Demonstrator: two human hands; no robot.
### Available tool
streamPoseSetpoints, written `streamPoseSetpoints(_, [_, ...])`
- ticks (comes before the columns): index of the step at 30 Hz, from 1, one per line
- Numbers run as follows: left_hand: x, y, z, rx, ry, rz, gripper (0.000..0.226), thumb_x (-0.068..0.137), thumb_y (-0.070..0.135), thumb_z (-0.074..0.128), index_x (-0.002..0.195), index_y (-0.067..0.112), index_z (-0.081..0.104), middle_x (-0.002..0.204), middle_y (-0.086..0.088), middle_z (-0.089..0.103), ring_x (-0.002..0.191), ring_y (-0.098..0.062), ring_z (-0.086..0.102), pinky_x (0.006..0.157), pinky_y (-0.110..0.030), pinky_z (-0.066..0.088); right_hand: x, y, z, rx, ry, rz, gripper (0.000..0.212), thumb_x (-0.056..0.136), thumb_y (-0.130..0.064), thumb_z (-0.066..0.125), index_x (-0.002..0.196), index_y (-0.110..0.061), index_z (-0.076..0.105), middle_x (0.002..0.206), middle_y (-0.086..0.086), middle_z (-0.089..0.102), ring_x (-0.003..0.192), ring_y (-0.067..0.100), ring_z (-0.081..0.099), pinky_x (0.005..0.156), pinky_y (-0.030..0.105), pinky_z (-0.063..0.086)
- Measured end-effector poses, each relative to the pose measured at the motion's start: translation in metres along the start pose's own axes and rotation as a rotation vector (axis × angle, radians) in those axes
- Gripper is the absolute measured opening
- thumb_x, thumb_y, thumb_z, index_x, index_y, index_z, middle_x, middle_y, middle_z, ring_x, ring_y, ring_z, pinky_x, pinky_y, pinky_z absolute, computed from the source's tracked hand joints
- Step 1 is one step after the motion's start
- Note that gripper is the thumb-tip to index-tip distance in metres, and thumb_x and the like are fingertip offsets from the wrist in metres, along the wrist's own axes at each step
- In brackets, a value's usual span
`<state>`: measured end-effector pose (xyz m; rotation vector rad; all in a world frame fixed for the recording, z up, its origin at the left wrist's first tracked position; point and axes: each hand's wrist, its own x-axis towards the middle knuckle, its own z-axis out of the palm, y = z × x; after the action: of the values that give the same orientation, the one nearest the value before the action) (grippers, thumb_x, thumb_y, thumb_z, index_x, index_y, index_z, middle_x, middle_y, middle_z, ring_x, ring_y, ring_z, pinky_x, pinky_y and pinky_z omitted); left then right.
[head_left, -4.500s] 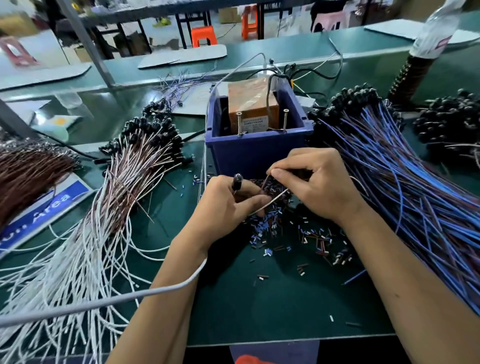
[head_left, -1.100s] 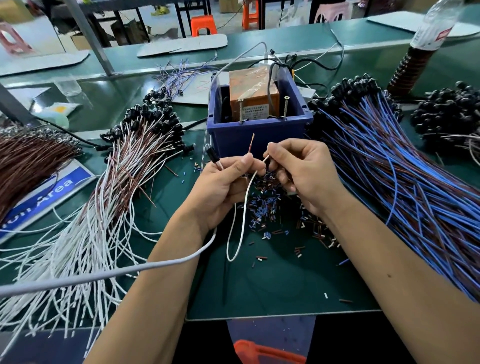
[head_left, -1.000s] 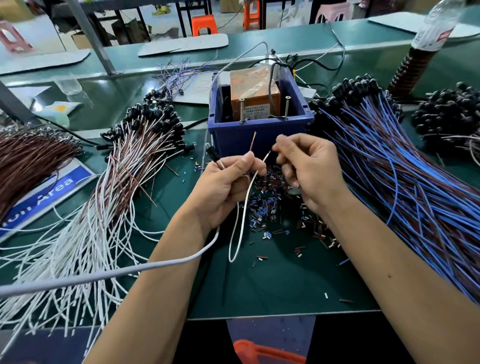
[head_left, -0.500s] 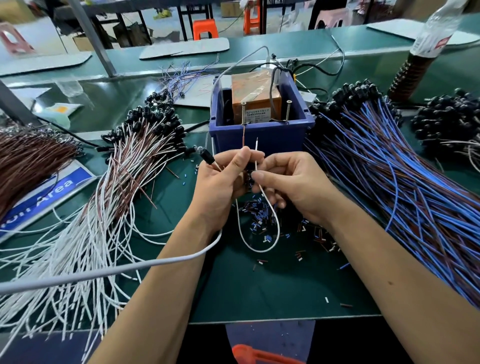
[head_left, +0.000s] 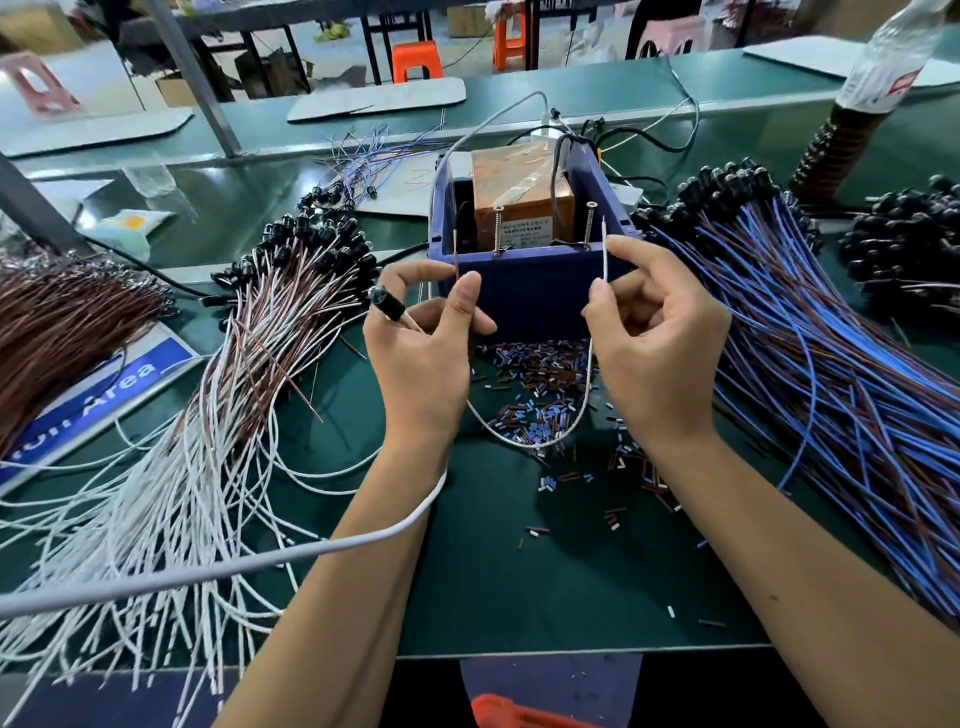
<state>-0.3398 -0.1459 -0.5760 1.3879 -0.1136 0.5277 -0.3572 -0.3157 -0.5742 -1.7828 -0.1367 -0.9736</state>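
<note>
Assembly: one black connector (head_left: 387, 306) with a brown lead (head_left: 456, 254) and a white lead (head_left: 605, 249).
Left hand (head_left: 421, 358): thumb and forefinger pinch the brown lead, its bare tip upright above the pinch. The connector projects just left of the pinch, between the fingers.
Right hand (head_left: 654, 353): thumb and forefinger pinch the white lead, whose tip also stands upright above the pinch.
Lead slack: the white lead hangs in a loop below and between the two pinches.
Blue bin (head_left: 530, 291): directly behind both pinches, with its front wall between the hands.
Bin contents: an orange-taped block (head_left: 519, 192) and two upright screws (head_left: 497, 228), which stand between the raised tips.
Insulation offcuts (head_left: 540, 395): scattered on the green mat (head_left: 571, 571) under the loop.
White-brown bundle (head_left: 218, 415): left of the left hand.
Blue-brown bundle (head_left: 831, 364): right of the right hand.
</note>
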Motion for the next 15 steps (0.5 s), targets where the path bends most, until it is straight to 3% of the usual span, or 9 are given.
streamPoseSetpoints(6, [0.001,0.002,0.005,0.168,0.182,0.132,0.013,0.098,0.016,0.07,0.087,0.009,0.071,0.06,0.001,0.069,0.056,-0.009,0.065,0.065,-0.025,0.049,-0.003,-0.004,0.002,-0.018,0.003,0.012,0.025,0.095,-0.008,0.064,0.117,-0.009,0.075,0.076,0.002,0.072,0.065,0.019,0.069,0.063,0.043,0.058])
streamPoseSetpoints(10, [0.001,0.003,0.011,0.265,0.223,0.185,0.014,0.099,0.016,0.068,0.085,0.019,0.072,0.066,0.004,0.072,0.064,-0.022,0.067,0.07,-0.036,0.053,-0.005,-0.007,0.005,0.012,0.027,0.033,0.024,0.094,-0.004,0.064,0.116,-0.007,0.074,0.08,-0.002,0.075,0.065,0.014,0.069,0.059,0.027,0.056])
streamPoseSetpoints(15, [-0.001,0.003,0.015,0.284,0.176,0.202,0.012,0.097,0.007,0.067,0.088,0.013,0.073,0.067,0.005,0.071,0.064,-0.005,0.067,0.07,-0.017,0.049,-0.006,-0.008,0.006,0.021,0.024,0.03,0.025,0.093,-0.003,0.062,0.114,-0.008,0.073,0.08,-0.003,0.075,0.064,0.013,0.069,0.059,0.022,0.053])
